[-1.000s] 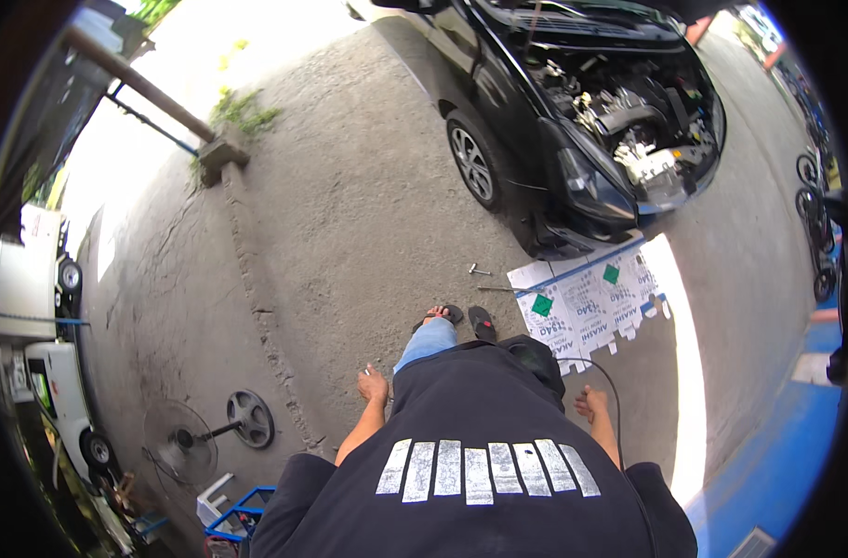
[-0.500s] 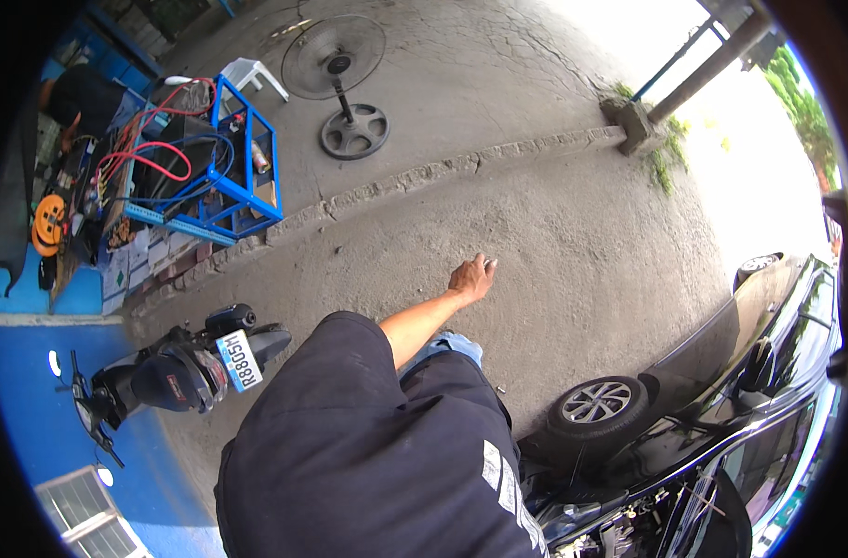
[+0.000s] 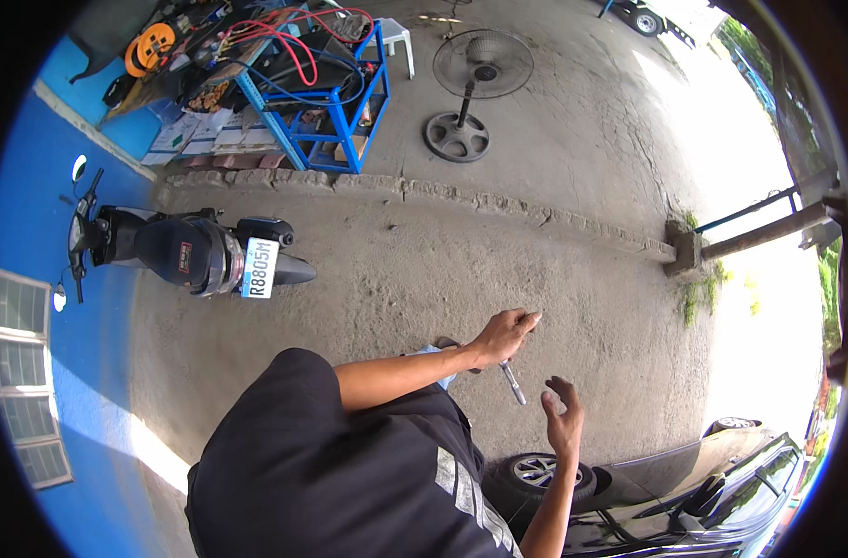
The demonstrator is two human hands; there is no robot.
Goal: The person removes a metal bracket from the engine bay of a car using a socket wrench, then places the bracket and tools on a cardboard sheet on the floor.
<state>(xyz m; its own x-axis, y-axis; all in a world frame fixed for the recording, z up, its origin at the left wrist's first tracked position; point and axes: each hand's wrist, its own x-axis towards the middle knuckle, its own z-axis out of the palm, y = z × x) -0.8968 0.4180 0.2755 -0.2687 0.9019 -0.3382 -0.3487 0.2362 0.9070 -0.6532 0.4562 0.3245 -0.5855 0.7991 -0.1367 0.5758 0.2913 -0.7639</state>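
My left hand (image 3: 506, 337) is closed, held out over the rough ground in front of me. From its lower side juts a slim silver hand tool (image 3: 513, 383), straight, with a slightly wider far end; its exact kind is too small to make out. My right hand (image 3: 563, 417) is raised beside that far end, a small gap away. Its fingers and thumb are apart and curved, with nothing seen between them. Part of a shoe (image 3: 447, 343) and light blue cloth (image 3: 431, 352) show behind my left forearm.
A dark car (image 3: 694, 498) stands at lower right, a parked motorcycle (image 3: 187, 253) at left. Beyond a low concrete ledge (image 3: 498, 208) are a pedestal fan (image 3: 463, 121) and a blue metal cart (image 3: 350, 130) with red hoses. A post (image 3: 768, 231) rises at right.
My view has swung rightward, shifting the surroundings left or downward in places. My right hand has come into view, and the silver tool now shows below my left hand.
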